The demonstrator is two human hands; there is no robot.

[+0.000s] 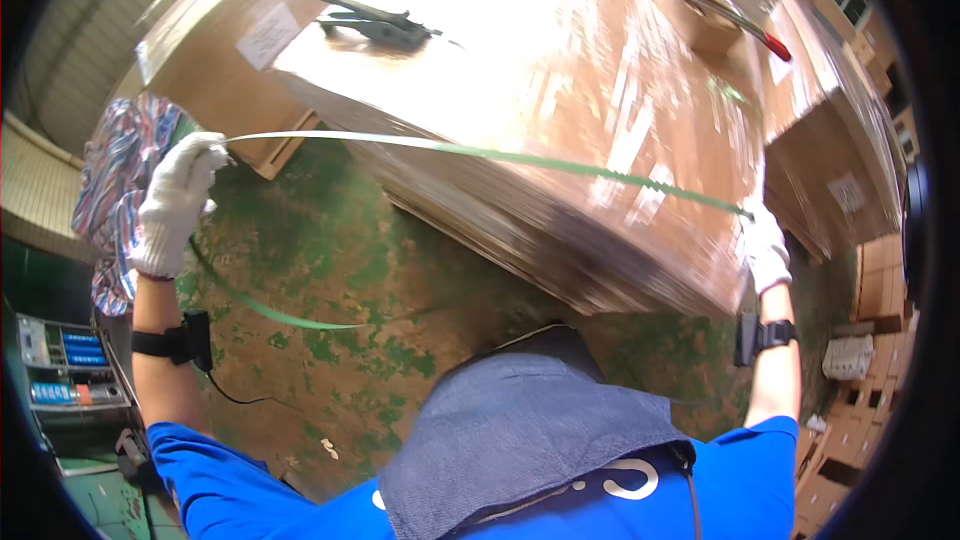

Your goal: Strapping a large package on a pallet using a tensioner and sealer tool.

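Observation:
A green plastic strap (520,157) stretches taut across the front of a large cardboard box (560,70) wrapped in clear film. My left hand (178,202), in a white glove, grips the strap's left end, and a loose length of strap curves down below it. My right hand (766,245), also gloved, holds the strap's right end at the box's lower right corner. A metal strapping tool (375,20) lies on top of the box at the left. A second long tool with a red handle (705,5) lies on top at the right.
Another cardboard box (225,40) stands behind at the left, and one more (835,140) at the right. A person in a patterned shirt (115,190) stands at the left. The floor (340,270) is worn green. Stacked small cartons (865,380) sit at the right.

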